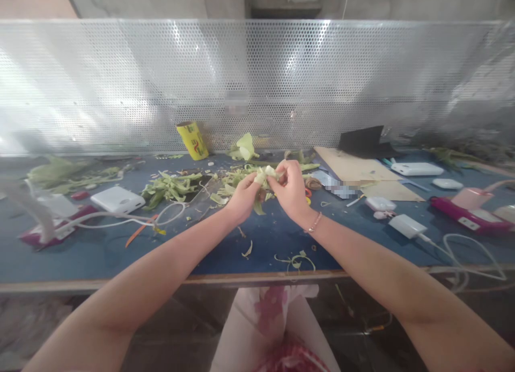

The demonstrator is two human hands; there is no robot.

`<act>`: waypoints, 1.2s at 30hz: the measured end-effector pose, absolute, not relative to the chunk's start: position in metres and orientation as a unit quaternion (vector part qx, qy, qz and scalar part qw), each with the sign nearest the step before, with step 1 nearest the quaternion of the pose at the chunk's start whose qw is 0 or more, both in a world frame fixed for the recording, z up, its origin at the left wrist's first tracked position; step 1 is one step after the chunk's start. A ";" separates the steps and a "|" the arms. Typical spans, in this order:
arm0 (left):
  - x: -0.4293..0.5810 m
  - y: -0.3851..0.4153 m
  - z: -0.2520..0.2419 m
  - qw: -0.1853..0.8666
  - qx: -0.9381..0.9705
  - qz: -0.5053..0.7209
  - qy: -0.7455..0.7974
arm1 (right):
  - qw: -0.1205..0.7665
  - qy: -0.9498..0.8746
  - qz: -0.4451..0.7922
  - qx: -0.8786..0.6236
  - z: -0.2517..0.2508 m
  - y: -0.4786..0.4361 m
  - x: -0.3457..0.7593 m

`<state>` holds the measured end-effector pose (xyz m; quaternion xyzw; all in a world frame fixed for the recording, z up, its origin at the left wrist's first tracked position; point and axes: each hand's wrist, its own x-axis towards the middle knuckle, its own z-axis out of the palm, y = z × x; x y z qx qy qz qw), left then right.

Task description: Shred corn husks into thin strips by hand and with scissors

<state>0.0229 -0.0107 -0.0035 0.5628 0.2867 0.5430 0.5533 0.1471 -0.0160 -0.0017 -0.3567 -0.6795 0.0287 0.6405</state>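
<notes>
Over the middle of the blue tabletop (225, 254), my two hands meet around a small bunch of pale green leaf strips (264, 174). Its left side is pinched between the thumb and fingers of my left hand (242, 199). My right hand (291, 188), with a thin bracelet at the wrist, grips the right side, fingers curled. Part of the bunch hangs below the fingertips. More green leaf strips (229, 183) lie just behind my hands, and a heap of them (173, 188) sits to the left. A pale leaf (245, 146) stands farther back.
A perforated metal screen (161, 93) closes off the back. A yellow tube (193, 140) leans near it. White power banks (117, 199), a plum power strip (469, 215), a white charger (407, 226) and loose cables lie at both sides. Cardboard (354, 165) is at back right.
</notes>
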 end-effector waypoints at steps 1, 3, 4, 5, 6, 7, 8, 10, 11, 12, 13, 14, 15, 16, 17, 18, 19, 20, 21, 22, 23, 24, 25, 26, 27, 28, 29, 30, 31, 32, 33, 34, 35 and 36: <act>0.023 -0.011 -0.004 0.556 0.559 0.544 0.286 | 0.644 -0.679 0.024 -0.351 -0.002 -0.017 0.147; 0.024 -0.011 -0.004 0.561 0.554 0.545 0.285 | 0.648 -0.679 0.015 -0.344 -0.002 -0.017 0.146; 0.024 -0.012 -0.004 0.562 0.552 0.546 0.284 | 0.648 -0.680 0.012 -0.343 -0.002 -0.016 0.147; 0.024 -0.012 -0.004 0.563 0.550 0.547 0.284 | 0.646 -0.682 0.009 -0.343 -0.002 -0.016 0.147; 0.025 -0.012 -0.004 0.565 0.548 0.547 0.285 | 0.643 -0.686 0.004 -0.340 -0.003 -0.015 0.148; 0.025 -0.012 -0.004 0.567 0.546 0.547 0.284 | 0.638 -0.694 -0.004 -0.333 -0.003 -0.015 0.149; 0.025 -0.011 -0.005 0.568 0.545 0.547 0.285 | 0.631 -0.705 -0.015 -0.323 -0.003 -0.014 0.150; 0.024 -0.011 -0.005 0.562 0.549 0.546 0.290 | 0.609 -0.733 -0.039 -0.300 -0.004 -0.012 0.153; 0.024 -0.010 -0.005 0.555 0.556 0.545 0.293 | 0.595 -0.747 -0.048 -0.291 -0.004 -0.011 0.154; 0.023 -0.009 -0.005 0.545 0.565 0.544 0.297 | 0.581 -0.760 -0.053 -0.287 -0.004 -0.010 0.155; 0.022 -0.008 -0.006 0.534 0.574 0.543 0.301 | 0.568 -0.770 -0.056 -0.285 -0.005 -0.010 0.157; 0.021 -0.007 -0.006 0.524 0.582 0.542 0.305 | 0.558 -0.777 -0.056 -0.285 -0.004 -0.009 0.158; 0.020 -0.006 -0.007 0.516 0.587 0.542 0.309 | 0.553 -0.780 -0.054 -0.286 -0.004 -0.009 0.159; 0.019 -0.005 -0.007 0.508 0.591 0.544 0.312 | 0.551 -0.782 -0.050 -0.287 -0.004 -0.009 0.160; 0.018 -0.004 -0.007 0.501 0.594 0.545 0.315 | 0.551 -0.782 -0.044 -0.287 -0.003 -0.008 0.160; 0.017 -0.003 -0.007 0.495 0.598 0.545 0.316 | 0.552 -0.782 -0.035 -0.286 -0.003 -0.008 0.161; 0.016 -0.002 -0.007 0.488 0.604 0.544 0.317 | 0.553 -0.782 -0.027 -0.285 -0.002 -0.008 0.162; 0.015 -0.002 -0.007 0.480 0.612 0.542 0.318 | 0.555 -0.782 -0.020 -0.285 -0.001 -0.008 0.162; 0.013 -0.002 -0.007 0.470 0.622 0.539 0.318 | 0.556 -0.781 -0.014 -0.285 0.000 -0.008 0.163; 0.012 -0.002 -0.006 0.458 0.635 0.534 0.320 | 0.559 -0.779 -0.009 -0.286 0.000 -0.008 0.163; 0.012 -0.003 -0.005 0.443 0.649 0.529 0.322 | 0.563 -0.776 -0.006 -0.286 0.001 -0.007 0.164; 0.011 -0.003 -0.005 0.427 0.663 0.522 0.325 | 0.567 -0.773 -0.005 -0.284 0.001 -0.007 0.164; 0.010 -0.004 -0.004 0.412 0.678 0.514 0.326 | 0.569 -0.772 -0.004 -0.282 0.002 -0.006 0.164; 0.010 -0.005 -0.003 0.400 0.691 0.506 0.326 | 0.570 -0.772 -0.002 -0.281 0.002 -0.006 0.164; 0.009 -0.005 -0.002 0.391 0.701 0.500 0.325 | 0.569 -0.773 -0.001 -0.279 0.002 -0.005 0.164; 0.009 -0.005 -0.002 0.386 0.707 0.496 0.324 | 0.567 -0.775 0.000 -0.279 0.002 -0.004 0.164; 0.008 -0.005 -0.002 0.383 0.710 0.495 0.321 | 0.562 -0.778 0.000 -0.279 0.002 -0.004 0.164; 0.008 -0.005 -0.002 0.381 0.712 0.496 0.319 | 0.557 -0.782 -0.002 -0.280 0.002 -0.003 0.164; 0.008 -0.004 -0.002 0.377 0.714 0.497 0.318 | 0.552 -0.785 -0.005 -0.280 0.002 -0.003 0.164; 0.008 -0.004 -0.002 0.372 0.716 0.498 0.318 | 0.548 -0.788 -0.011 -0.279 0.002 -0.003 0.164; 0.008 -0.004 -0.002 0.367 0.718 0.498 0.319 | 0.544 -0.791 -0.019 -0.279 0.002 -0.003 0.164; 0.008 -0.004 -0.002 0.363 0.719 0.498 0.321 | 0.541 -0.793 -0.027 -0.279 0.003 -0.003 0.164; 0.008 -0.005 -0.002 0.358 0.720 0.497 0.326 | 0.540 -0.793 -0.035 -0.280 0.003 -0.003 0.164; 0.009 -0.006 -0.001 0.352 0.719 0.498 0.333 | 0.538 -0.793 -0.041 -0.281 0.003 -0.004 0.164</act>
